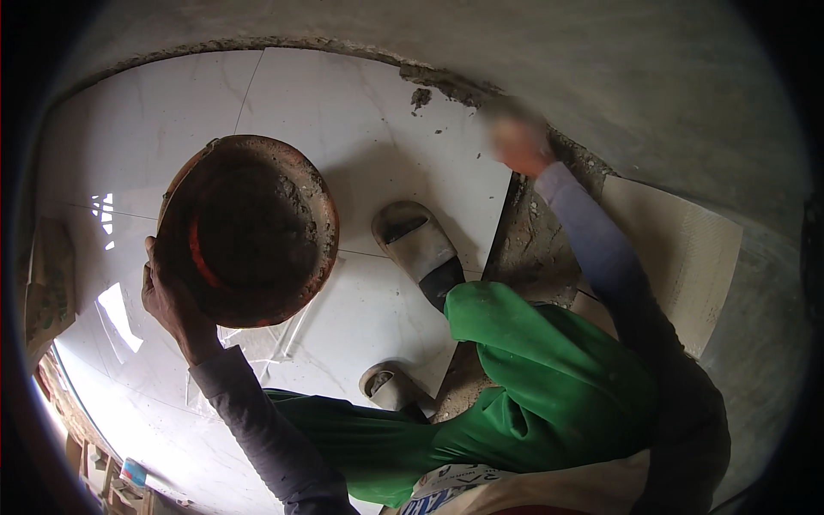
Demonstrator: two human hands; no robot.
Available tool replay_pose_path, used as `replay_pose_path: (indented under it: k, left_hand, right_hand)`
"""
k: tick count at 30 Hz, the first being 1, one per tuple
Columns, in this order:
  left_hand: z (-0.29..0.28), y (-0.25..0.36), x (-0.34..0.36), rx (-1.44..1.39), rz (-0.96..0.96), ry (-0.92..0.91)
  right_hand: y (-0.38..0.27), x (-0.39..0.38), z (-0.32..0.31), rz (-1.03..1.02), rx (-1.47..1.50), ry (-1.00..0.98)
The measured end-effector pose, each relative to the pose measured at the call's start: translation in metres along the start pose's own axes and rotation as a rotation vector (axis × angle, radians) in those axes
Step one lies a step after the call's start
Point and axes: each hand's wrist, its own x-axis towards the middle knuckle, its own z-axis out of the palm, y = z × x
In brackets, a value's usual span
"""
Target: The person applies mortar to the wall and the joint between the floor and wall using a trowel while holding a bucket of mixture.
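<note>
My left hand (pixel 170 296) grips the rim of a round reddish basin (pixel 324 249), its inside coated with grey-brown mortar. The basin is tilted, its dark hollow facing up toward me, over the white floor tiles (pixel 343 94). Far to the right, my right hand (pixel 519 142) reaches to the joint where the tiles meet the grey wall. Motion blurs this hand, so its fingers and anything in them cannot be made out. Crumbs of dark mortar (pixel 421 98) lie on the tile to its left.
Rough bare ground (pixel 528 236) runs along the tiles' right edge. Beyond it a loose tile piece (pixel 669 249) leans by the curved grey wall (pixel 618 69). My sandalled foot (pixel 416 240) stands on the tiles. A brown sack (pixel 50 283) is at the far left.
</note>
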Motion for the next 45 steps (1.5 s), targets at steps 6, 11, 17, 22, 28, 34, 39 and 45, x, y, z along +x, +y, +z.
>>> replay_pose_path:
  k: [6,11,17,22,28,34,39,45]
  left_hand:
    - [-0.002,-0.003,0.003,0.051,0.109,-0.046]
    - [0.002,-0.001,-0.001,-0.063,-0.002,-0.015]
    - [0.001,0.003,-0.002,-0.008,-0.057,-0.02]
    - [-0.001,-0.004,0.004,-0.073,-0.033,-0.032]
    - [-0.01,-0.017,0.012,0.113,0.141,-0.09]
    - [-0.014,-0.03,0.018,0.062,0.211,-0.118]
    - [-0.016,-0.023,0.014,0.223,0.262,-0.107]
    - [-0.012,-0.019,0.015,0.14,0.138,-0.096]
  right_hand:
    - [-0.044,0.047,0.006,-0.089,-0.009,-0.088]
    - [-0.044,0.036,-0.005,-0.125,0.321,0.094]
    - [-0.028,0.043,-0.008,-0.015,0.255,-0.117]
    - [-0.01,0.006,0.006,-0.157,0.137,0.012]
    - [0.02,0.01,0.034,-0.016,0.115,-0.124]
    - [0.07,-0.008,-0.007,0.019,0.179,0.095]
    - [0.072,-0.008,-0.004,0.112,0.011,-0.131]
    - [0.115,-0.052,-0.001,0.069,0.145,0.125]
